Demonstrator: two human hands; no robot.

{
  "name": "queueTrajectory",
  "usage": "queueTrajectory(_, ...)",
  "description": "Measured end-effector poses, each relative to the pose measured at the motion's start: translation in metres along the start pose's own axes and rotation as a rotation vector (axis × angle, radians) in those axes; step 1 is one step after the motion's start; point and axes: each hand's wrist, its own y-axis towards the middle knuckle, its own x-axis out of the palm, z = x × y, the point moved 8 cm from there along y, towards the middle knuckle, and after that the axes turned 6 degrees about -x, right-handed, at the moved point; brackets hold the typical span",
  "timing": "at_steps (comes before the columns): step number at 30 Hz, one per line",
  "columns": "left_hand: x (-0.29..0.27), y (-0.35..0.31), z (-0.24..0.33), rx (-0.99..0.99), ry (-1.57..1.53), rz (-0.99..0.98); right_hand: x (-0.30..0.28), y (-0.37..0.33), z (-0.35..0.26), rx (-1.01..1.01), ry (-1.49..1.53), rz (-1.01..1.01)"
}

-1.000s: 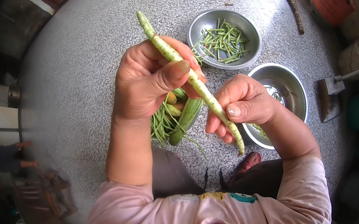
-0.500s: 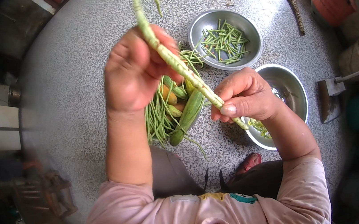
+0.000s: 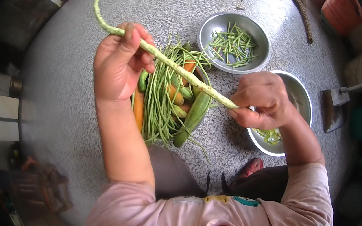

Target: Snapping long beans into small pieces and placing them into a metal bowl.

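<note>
A long pale green bean point(image 3: 175, 67) stretches slantwise between my two hands, close in front of me. My left hand point(image 3: 122, 61) is closed around its upper part, thumb against the fingers, and the curved end sticks out beyond it at the top. At the bean's lower end my right hand point(image 3: 263, 100) is closed, pinching the tip with the thumb; the very end is hidden in the fingers. Beneath the bean stands a basin heaped with thin green long beans point(image 3: 156, 98), a large green cucumber point(image 3: 197, 113) and several orange-yellow vegetables point(image 3: 175, 94).
A metal bowl point(image 3: 269, 59) with cut bean pieces point(image 3: 237, 45) stands behind. Partly under my right hand is a second bowl point(image 3: 310, 101) holding pale green scraps point(image 3: 270, 136). A straw broom point(image 3: 299, 6), red bag point(image 3: 342, 9) and dustpan point(image 3: 333, 105) are to the right.
My left hand has moved slightly left and grips the bean more plainly. My right hand has turned, its fingers curling over the lower tip, which no longer sticks out below.
</note>
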Motion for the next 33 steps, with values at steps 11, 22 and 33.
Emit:
queueTrajectory(11, 0.009, 0.012, -0.05, -0.232, -0.178, 0.006, 0.007, 0.009, -0.043, -0.289, 0.058, 0.067)
queueTrajectory(22, -0.005, 0.01, -0.032, -0.098, -0.259, -0.083, 0.0, 0.005, -0.02, -0.155, -0.105, 0.041)
queueTrajectory(33, 0.004, 0.016, -0.059, -0.232, -0.357, 0.034, -0.027, 0.007, -0.034, -0.171, 0.025, 0.291)
